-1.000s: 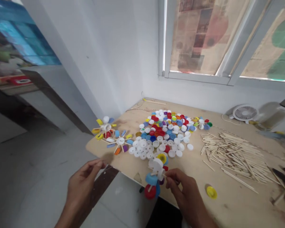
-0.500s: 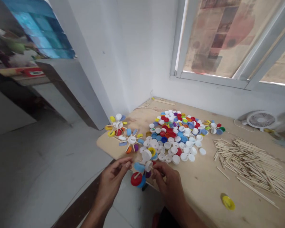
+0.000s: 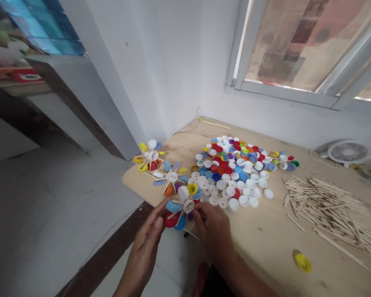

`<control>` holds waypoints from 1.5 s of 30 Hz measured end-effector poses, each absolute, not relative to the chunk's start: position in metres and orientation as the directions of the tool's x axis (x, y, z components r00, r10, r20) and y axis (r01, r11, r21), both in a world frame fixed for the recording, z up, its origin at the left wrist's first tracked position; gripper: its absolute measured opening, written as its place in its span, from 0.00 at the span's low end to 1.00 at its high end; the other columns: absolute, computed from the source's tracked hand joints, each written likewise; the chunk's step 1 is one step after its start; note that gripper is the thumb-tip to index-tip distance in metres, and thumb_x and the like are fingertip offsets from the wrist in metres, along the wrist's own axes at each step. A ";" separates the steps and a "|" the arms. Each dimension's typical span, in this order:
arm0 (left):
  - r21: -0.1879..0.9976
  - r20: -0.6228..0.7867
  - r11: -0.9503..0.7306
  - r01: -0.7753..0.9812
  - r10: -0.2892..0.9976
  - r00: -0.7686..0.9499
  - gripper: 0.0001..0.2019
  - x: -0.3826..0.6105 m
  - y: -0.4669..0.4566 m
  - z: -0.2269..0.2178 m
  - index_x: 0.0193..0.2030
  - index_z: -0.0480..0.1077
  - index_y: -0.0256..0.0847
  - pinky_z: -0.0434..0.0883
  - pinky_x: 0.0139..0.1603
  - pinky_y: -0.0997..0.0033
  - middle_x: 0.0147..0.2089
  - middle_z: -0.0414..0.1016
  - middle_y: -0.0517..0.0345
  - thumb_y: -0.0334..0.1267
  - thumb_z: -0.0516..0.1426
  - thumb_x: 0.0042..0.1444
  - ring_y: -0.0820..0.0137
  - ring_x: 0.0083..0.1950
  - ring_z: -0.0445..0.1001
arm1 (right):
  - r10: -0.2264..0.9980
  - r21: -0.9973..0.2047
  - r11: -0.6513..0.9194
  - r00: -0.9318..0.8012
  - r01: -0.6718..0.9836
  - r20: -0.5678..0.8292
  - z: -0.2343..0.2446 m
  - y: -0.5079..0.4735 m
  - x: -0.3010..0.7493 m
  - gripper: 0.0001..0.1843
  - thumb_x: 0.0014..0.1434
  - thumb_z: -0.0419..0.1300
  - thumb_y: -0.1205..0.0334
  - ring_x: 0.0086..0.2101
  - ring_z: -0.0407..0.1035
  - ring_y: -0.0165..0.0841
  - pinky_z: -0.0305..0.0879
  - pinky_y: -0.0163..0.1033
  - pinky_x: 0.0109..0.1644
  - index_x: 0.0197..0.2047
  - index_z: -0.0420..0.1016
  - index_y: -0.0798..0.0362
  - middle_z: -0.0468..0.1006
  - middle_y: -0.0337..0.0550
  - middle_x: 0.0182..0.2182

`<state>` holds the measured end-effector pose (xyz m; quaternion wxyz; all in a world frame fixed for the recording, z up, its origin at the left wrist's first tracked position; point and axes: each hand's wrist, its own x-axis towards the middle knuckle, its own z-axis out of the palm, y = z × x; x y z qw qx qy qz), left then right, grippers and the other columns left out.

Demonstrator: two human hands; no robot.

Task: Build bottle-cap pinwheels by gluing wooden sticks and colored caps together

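A wheel of bottle caps on wooden sticks (image 3: 188,206) is held over the table's front edge. Its white hub cap has sticks radiating out to white, yellow, blue, red and purple caps. The thumb and fingers of my right hand (image 3: 215,233) are closed on the wheel's right side, beside the hub. On the opposite side, my left hand (image 3: 146,239) has its fingers stretched out against or just behind the blue and red caps; contact is hard to make out. Two similar cap wheels, one with a white hub (image 3: 172,177) and another farther left (image 3: 151,156), lie behind it.
Loose bottle caps (image 3: 225,167) spread over the wooden table (image 3: 266,251). Many thin sticks (image 3: 330,206) lie to the right, near a lone yellow cap (image 3: 303,262). Another cap wheel (image 3: 283,159) sits beyond the pile. A white fan (image 3: 348,152) stands by the wall.
My left hand has come in from a gap to the wheel's left caps. The wheel has shifted slightly up and left in view, still in my right hand. The camera view has tilted a little.
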<state>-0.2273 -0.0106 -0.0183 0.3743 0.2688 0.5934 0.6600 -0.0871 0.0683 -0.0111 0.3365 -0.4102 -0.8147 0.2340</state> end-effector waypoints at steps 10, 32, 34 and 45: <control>0.926 -0.223 -0.011 -0.377 0.792 -0.568 0.32 -0.224 0.007 -0.011 0.55 0.70 0.41 0.68 0.57 0.65 0.50 0.80 0.50 0.42 0.69 0.41 0.59 0.56 0.73 | 0.779 -0.487 0.627 -0.487 0.609 0.395 -0.008 0.075 -0.108 0.09 0.61 0.52 0.65 0.26 0.70 0.34 0.54 0.37 0.33 0.34 0.73 0.50 0.79 0.39 0.25; 0.895 -0.301 -0.015 -0.445 0.716 -0.630 0.36 -0.220 0.010 -0.007 0.59 0.67 0.40 0.69 0.56 0.65 0.52 0.78 0.51 0.41 0.68 0.40 0.63 0.52 0.76 | 0.737 -0.518 0.675 -0.508 0.525 0.446 -0.004 0.071 -0.096 0.06 0.60 0.55 0.64 0.29 0.70 0.31 0.54 0.36 0.35 0.33 0.73 0.49 0.78 0.36 0.27; 0.902 -0.287 -0.019 -0.432 0.721 -0.631 0.35 -0.219 0.010 -0.006 0.58 0.67 0.40 0.69 0.57 0.64 0.52 0.78 0.50 0.41 0.68 0.40 0.61 0.53 0.76 | 0.731 -0.514 0.682 -0.510 0.521 0.453 -0.004 0.072 -0.097 0.07 0.61 0.55 0.64 0.29 0.70 0.31 0.54 0.36 0.35 0.33 0.73 0.49 0.78 0.36 0.27; 0.962 -0.254 0.088 -0.260 0.643 -0.722 0.29 -0.227 0.000 -0.019 0.55 0.71 0.43 0.69 0.57 0.63 0.49 0.79 0.55 0.45 0.66 0.43 0.61 0.53 0.75 | 0.717 -0.505 0.697 -0.501 0.509 0.485 -0.010 0.076 -0.102 0.08 0.61 0.53 0.67 0.29 0.70 0.32 0.54 0.37 0.35 0.31 0.72 0.51 0.78 0.38 0.26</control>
